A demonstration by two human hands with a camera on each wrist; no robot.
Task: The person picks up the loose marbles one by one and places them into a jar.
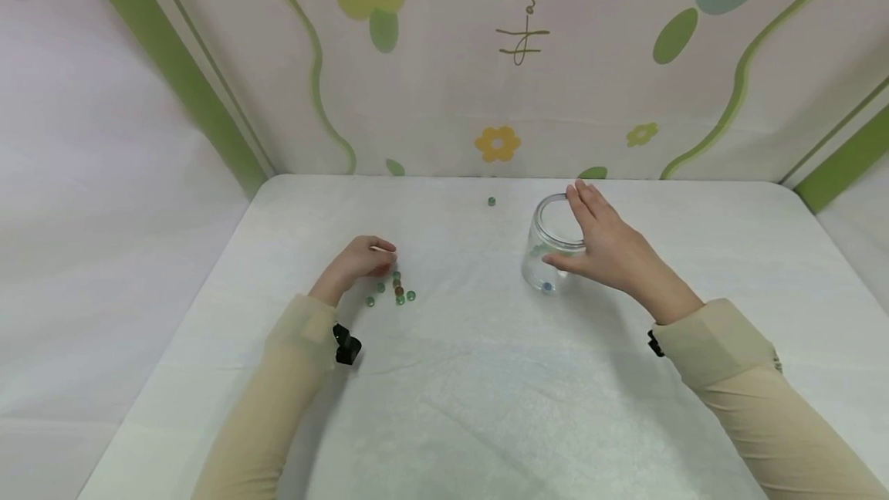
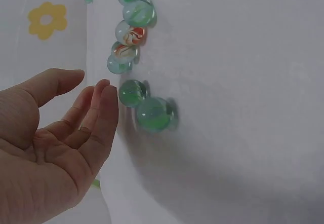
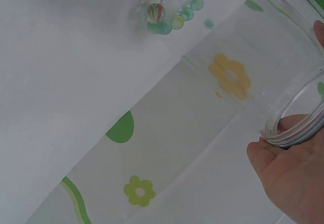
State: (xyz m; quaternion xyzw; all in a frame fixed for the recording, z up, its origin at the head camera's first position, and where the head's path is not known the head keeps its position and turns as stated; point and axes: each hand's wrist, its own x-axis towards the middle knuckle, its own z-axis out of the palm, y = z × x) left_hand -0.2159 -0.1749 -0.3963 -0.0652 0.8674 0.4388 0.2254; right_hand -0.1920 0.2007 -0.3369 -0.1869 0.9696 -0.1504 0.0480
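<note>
My left hand (image 1: 364, 257) hovers at the far edge of a small cluster of glass marbles (image 1: 399, 292). In the left wrist view its fingers are loosely bent, thumb apart, and nothing shows between them. Two green marbles (image 2: 154, 114) lie by the fingertips, beside a row including orange-swirled ones (image 2: 130, 33). My right hand (image 1: 611, 245) holds a clear glass jar (image 1: 538, 261) around its upper part, thumb on the near side and fingers at the rim. A bluish marble (image 1: 547, 287) shows at the jar's base. Several marbles (image 3: 177, 21) appear around the base in the right wrist view.
A lone green marble (image 1: 491, 201) lies near the back edge of the white-covered table (image 1: 444, 400). Behind the table hangs a flower-printed curtain (image 1: 430, 83). A small black device (image 1: 346, 346) is on the left wrist.
</note>
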